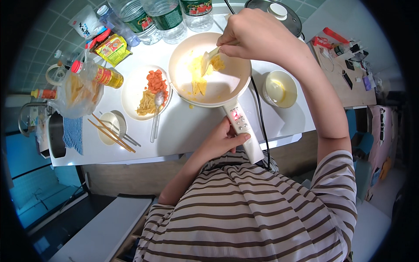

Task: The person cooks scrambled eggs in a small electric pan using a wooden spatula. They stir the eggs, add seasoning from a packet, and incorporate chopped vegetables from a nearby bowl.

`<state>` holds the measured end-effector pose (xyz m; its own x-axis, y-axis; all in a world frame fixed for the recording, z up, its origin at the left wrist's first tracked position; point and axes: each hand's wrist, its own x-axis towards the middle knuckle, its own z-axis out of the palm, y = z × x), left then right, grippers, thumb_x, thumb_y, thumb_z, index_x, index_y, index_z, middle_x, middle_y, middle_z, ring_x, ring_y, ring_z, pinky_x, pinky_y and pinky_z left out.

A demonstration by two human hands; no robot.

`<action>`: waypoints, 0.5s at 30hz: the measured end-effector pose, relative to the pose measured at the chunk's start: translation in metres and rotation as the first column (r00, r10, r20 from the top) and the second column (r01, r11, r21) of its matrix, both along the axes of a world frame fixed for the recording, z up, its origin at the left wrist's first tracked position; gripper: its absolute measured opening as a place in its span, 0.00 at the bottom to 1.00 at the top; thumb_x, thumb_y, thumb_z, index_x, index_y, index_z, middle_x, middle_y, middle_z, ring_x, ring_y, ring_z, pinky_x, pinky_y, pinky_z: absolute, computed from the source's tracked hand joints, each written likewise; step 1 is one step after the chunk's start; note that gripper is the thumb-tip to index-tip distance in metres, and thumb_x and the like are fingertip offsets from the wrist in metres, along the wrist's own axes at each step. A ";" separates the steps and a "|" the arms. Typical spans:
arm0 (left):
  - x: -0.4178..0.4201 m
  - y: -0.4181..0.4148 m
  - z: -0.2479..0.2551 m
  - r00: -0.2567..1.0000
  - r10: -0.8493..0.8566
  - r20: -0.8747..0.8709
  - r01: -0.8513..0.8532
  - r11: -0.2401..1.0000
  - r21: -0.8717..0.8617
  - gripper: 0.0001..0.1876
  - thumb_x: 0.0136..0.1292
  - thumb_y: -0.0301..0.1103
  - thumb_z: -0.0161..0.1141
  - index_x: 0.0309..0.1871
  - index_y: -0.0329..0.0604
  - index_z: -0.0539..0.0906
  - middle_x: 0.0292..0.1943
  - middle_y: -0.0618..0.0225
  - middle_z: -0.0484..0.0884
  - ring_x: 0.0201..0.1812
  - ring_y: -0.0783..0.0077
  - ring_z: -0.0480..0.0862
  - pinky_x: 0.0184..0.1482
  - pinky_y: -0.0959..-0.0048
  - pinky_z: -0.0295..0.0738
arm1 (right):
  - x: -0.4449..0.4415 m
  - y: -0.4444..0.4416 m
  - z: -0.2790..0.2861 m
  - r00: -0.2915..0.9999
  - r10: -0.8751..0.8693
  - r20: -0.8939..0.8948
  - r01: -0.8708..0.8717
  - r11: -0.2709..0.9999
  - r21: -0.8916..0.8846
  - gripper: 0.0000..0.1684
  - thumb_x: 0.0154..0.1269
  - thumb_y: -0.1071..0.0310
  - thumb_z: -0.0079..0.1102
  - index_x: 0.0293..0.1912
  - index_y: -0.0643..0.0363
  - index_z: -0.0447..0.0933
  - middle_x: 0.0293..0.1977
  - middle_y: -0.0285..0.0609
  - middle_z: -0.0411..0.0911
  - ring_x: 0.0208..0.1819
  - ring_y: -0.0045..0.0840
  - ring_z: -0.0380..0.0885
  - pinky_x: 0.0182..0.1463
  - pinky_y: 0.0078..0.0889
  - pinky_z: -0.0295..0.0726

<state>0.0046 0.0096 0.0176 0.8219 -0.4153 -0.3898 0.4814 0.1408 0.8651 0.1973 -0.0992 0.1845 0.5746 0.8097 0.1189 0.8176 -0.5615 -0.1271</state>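
My left hand (226,137) grips the white handle (253,149) of an electric frying pan (226,86), whose control panel glows red. Above the pan, my right hand (252,36) holds a cream-coloured spatula (206,62) with its blade down in the pan. Yellow cooked egg (198,83) lies in pieces around the blade, and small bits cling to the pan wall. Left of the pan, a white plate (129,98) carries chopped orange pieces (155,82), pale brown strips (146,103) and a clear-handled spoon (156,114). A white bowl (288,98) with yellow residue stands right of the pan.
Chopsticks (111,134) rest across a small bowl (106,137). An oil bottle (109,77), a yellow packet (114,49) and large water bottles (165,21) stand left and behind. A glass lid (293,23) lies behind my right arm. A black cord (261,114) runs beside the handle.
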 end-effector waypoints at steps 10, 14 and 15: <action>0.002 0.001 0.005 1.000 -0.007 0.004 0.007 1.000 0.004 0.27 0.66 0.38 0.69 0.60 0.34 0.67 0.41 0.66 0.81 0.28 0.83 0.78 0.22 0.82 0.73 | 0.011 0.022 -0.019 0.986 -0.165 0.001 0.165 0.984 -0.072 0.10 0.55 0.62 0.66 0.36 0.52 0.90 0.28 0.45 0.86 0.32 0.37 0.86 0.37 0.38 0.85; 0.000 0.001 0.006 1.000 0.010 0.018 -0.010 1.000 0.000 0.27 0.66 0.37 0.69 0.60 0.33 0.68 0.41 0.66 0.81 0.28 0.83 0.78 0.22 0.82 0.73 | 0.000 0.022 -0.006 0.985 -0.171 -0.017 0.171 0.985 0.017 0.10 0.55 0.62 0.66 0.35 0.51 0.91 0.27 0.43 0.86 0.31 0.38 0.86 0.37 0.38 0.85; -0.001 0.001 0.004 1.000 0.002 0.018 -0.003 1.000 0.007 0.28 0.67 0.36 0.68 0.62 0.35 0.66 0.41 0.67 0.81 0.27 0.83 0.77 0.22 0.82 0.73 | -0.001 0.021 -0.007 0.990 -0.144 -0.007 0.144 0.990 -0.004 0.10 0.55 0.62 0.66 0.35 0.51 0.91 0.26 0.43 0.86 0.31 0.38 0.86 0.37 0.38 0.85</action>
